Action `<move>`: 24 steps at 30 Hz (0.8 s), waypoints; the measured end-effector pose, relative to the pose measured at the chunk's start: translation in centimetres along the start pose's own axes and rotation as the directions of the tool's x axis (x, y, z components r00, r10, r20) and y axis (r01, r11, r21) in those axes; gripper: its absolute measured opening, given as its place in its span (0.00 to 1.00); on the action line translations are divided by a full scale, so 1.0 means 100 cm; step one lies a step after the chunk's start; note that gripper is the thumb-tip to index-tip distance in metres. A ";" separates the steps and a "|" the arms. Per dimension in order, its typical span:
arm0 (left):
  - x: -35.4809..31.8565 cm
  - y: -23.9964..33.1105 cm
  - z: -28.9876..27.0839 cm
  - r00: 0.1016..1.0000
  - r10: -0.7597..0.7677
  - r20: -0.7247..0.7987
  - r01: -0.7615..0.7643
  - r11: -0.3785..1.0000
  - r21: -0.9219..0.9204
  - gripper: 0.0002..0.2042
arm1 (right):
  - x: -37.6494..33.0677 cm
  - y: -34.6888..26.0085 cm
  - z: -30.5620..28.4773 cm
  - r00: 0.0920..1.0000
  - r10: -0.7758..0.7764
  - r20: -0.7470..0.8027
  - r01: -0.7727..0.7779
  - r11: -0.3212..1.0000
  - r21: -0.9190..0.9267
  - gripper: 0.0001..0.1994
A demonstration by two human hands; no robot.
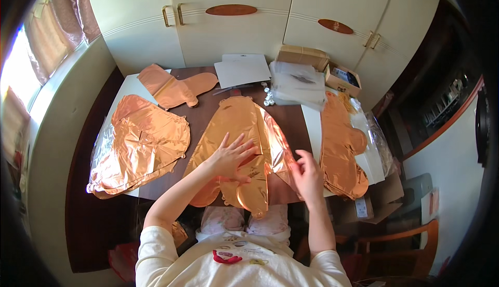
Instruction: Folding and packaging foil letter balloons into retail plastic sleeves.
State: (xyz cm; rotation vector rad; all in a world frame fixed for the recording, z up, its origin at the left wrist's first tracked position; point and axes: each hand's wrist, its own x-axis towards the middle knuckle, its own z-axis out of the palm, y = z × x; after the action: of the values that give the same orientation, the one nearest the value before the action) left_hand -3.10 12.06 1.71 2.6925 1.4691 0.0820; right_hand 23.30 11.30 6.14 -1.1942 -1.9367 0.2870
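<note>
A flat, uninflated copper-coloured foil balloon (236, 120) lies on the dark brown table in front of me, its lower end hanging over the near edge. My left hand (231, 157) rests on its middle, palm down and fingers spread. On the right, my right hand (310, 177) pinches the side edge of the foil, where a shiny flap is lifted and folded. To the left lies a pile of similar foil balloons (148, 141) with a scalloped rim. Another foil balloon (174, 87) is behind it, and more foil pieces (339, 146) lie at the right.
White cards (243, 71), a stack of clear plastic bags (296, 84) and a small cardboard box (344, 78) stand along the back. Small white round pieces (268, 97) sit beside the bags. A wooden chair (400, 248) is at the lower right. Cream cabinets (234, 32) rise behind the table.
</note>
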 end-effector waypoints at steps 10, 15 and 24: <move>0.053 0.008 -0.020 0.858 -0.511 0.052 0.194 0.228 -0.954 0.29 | -0.013 -0.059 0.051 0.955 -0.097 0.282 0.141 0.980 -0.141 0.15; 0.073 -0.005 -0.014 0.881 -0.465 0.084 0.346 0.514 -0.785 0.23 | -0.013 -0.064 0.053 0.935 -0.160 0.317 0.177 0.984 -0.025 0.16; 0.056 -0.022 -0.002 0.853 -0.514 0.096 0.383 0.489 -0.783 0.20 | 0.000 0.022 0.034 0.928 -0.305 0.215 0.301 0.952 0.053 0.13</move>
State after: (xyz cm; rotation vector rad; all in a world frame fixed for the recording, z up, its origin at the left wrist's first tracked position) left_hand -1.90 17.93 1.75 1.5594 1.6103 0.7311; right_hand 22.13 13.15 2.71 -0.8597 -2.2722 0.2823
